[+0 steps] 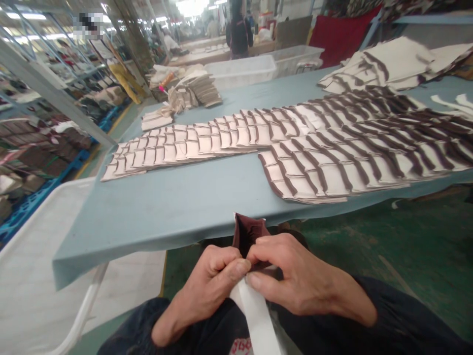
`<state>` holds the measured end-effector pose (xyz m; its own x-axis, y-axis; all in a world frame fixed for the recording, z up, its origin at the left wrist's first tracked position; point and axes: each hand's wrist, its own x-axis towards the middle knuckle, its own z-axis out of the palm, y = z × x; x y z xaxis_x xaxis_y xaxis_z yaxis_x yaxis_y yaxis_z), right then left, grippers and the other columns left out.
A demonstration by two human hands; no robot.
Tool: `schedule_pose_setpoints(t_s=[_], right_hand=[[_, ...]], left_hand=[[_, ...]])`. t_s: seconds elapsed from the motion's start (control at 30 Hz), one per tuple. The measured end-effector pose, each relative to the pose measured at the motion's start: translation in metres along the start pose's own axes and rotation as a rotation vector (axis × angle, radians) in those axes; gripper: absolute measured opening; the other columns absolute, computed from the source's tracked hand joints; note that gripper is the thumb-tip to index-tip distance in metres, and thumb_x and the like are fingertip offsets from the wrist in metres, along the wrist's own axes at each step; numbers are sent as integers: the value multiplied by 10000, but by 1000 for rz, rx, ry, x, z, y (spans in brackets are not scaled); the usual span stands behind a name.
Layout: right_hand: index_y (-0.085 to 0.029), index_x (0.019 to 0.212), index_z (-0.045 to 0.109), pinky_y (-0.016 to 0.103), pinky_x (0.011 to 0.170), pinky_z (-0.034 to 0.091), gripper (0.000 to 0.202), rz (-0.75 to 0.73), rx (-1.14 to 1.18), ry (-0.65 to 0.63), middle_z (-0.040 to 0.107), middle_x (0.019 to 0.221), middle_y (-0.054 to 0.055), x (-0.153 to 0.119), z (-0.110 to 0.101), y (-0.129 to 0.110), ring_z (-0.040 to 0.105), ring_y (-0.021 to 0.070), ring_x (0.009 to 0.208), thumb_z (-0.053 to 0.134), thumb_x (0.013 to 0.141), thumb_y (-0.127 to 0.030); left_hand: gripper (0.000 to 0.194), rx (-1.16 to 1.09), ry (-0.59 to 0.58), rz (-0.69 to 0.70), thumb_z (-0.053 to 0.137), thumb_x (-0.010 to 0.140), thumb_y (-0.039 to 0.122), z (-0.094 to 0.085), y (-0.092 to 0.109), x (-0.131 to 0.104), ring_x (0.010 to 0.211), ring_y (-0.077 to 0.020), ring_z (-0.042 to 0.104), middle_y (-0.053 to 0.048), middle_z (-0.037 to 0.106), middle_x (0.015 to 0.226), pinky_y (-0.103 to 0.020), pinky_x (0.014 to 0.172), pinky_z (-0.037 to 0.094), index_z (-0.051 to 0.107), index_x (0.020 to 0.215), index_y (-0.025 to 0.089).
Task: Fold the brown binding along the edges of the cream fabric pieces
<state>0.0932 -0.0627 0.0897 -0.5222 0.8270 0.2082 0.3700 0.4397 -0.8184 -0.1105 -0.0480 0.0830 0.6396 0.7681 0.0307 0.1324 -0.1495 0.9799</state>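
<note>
Dark navy long sleeves, left sleeve (136,325) and right sleeve (410,315), creased, ending short of the wrists. Left hand (209,281) and right hand (295,276) bare. Garment front (209,329) also dark; red marking (241,346) on it, probably lettering, cut off by frame edge.

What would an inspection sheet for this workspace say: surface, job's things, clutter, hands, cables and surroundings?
Surface: table covered in pale blue cloth.
Job's things: dark maroon folded fabric piece and flat white strip, meeting at the fingertips; strip hangs toward the wearer.
Clutter: overlapping rows of cream fabric pieces with dark brown edging; behind them, stacked cream fabric.
Hands: left hand and right hand pinch the work together, in front of the table's near edge.
Cables: nothing seen.
Surroundings: translucent white plastic bins, green floor, blurred people beyond.
</note>
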Motion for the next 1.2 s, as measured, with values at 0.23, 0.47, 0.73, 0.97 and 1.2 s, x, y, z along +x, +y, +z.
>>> schedule_pose_setpoints(t_s=[0.23, 0.47, 0.73, 0.97, 1.2], right_hand=[[-168, 782, 665, 260, 651, 370, 256, 16, 103, -165, 616, 719, -9, -8, -14, 20, 540, 122, 664, 573, 1004, -258], [-168, 854, 708, 294, 688, 385, 218, -65, -53, -100, 663, 772, 28, -14, -20, 16, 583, 156, 724, 563, 1010, -214], [-174, 897, 725, 318, 697, 395, 244, -187, -143, -85, 703, 795, 49, -3, -19, 6, 604, 184, 765, 528, 1037, -208], [-187, 820, 675, 307, 754, 415, 190, -102, -31, 45, 696, 812, 27, 4, -12, 41, 597, 172, 783, 649, 986, -276], [-189, 871, 667, 323, 788, 445, 112, 34, -92, 89, 684, 871, 46, -3, -7, 87, 602, 187, 834, 635, 970, -229]], left_hand=[[683, -373, 71, -182, 633, 887, 716, 18, -19, -3, 488, -57, 217, 65, 287, 534, -216, 439, 177, 347, 560, 190], [687, -319, -25, -271, 681, 828, 744, 7, -17, -1, 507, -57, 211, 75, 284, 543, -218, 460, 164, 381, 569, 183], [466, 11, -175, -203, 591, 956, 385, -9, 11, 3, 559, -82, 258, 69, 295, 593, -235, 504, 210, 331, 618, 199], [522, -58, -44, -30, 558, 977, 423, -7, 7, -2, 515, -79, 234, 71, 259, 560, -253, 497, 197, 260, 605, 210], [592, -22, 100, 10, 552, 1017, 514, -43, 12, -14, 520, -90, 232, 61, 259, 573, -259, 494, 206, 253, 607, 208]])
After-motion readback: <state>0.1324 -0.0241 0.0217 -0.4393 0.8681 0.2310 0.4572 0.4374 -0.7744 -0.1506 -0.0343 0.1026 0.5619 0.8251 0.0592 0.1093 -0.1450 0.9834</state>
